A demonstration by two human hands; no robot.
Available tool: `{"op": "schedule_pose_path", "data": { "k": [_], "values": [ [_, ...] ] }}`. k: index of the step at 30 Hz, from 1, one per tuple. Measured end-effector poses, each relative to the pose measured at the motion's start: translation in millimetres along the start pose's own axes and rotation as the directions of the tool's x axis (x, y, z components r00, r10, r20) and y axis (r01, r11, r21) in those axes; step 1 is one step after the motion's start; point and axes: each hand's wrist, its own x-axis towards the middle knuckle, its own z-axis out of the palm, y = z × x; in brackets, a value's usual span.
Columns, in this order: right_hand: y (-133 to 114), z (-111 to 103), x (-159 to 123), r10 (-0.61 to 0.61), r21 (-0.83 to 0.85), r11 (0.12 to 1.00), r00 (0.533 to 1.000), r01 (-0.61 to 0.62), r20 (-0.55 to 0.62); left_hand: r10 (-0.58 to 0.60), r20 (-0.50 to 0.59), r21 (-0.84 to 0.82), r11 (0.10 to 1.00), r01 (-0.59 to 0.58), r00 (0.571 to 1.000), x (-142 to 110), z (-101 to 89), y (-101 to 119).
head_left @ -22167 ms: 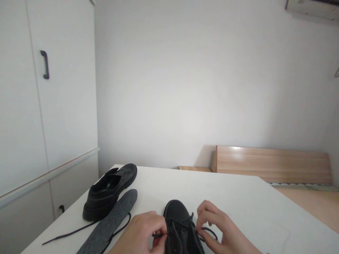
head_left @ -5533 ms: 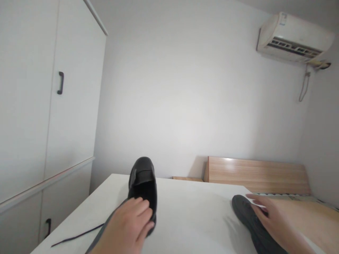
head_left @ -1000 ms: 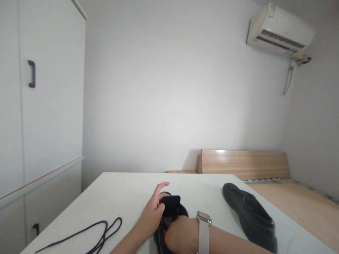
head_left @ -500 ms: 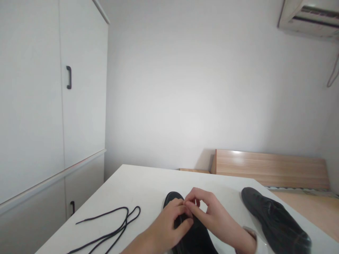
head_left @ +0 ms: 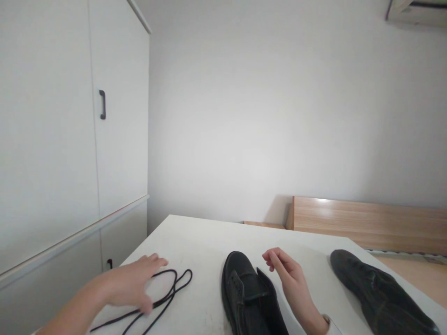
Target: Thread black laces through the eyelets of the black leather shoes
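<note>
A black unlaced shoe (head_left: 246, 293) lies toe away from me on the white table (head_left: 202, 237), its tongue flapped open. My left hand (head_left: 134, 287) lies flat over a loose black shoelace (head_left: 171, 291) to the shoe's left, fingers stretched out and the thumb by the lace. Just right of the shoe hovers my right hand (head_left: 291, 277), fingers loosely curled, holding nothing. A second black shoe (head_left: 379, 291) rests further right near the table's edge.
White wardrobe doors with a dark handle (head_left: 102, 104) stand along the left. A wooden bed headboard (head_left: 366, 223) sits behind the table at the right, and an air conditioner (head_left: 417, 10) hangs at the top right corner.
Both hands have left the near shoe's tongue. My left hand moved left onto the shoelace; my right hand drew back to the shoe's right side. The view shifted slightly left.
</note>
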Motion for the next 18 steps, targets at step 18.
{"op": "schedule_pose_path", "data": {
  "k": [18],
  "values": [
    [-1, 1, -7, -0.05, -0.062, 0.997, 0.997, 0.053, 0.057, 0.078, -0.263, 0.177, 0.984, -0.031, 0.962, -1, 52.8, -91]
  ]
}}
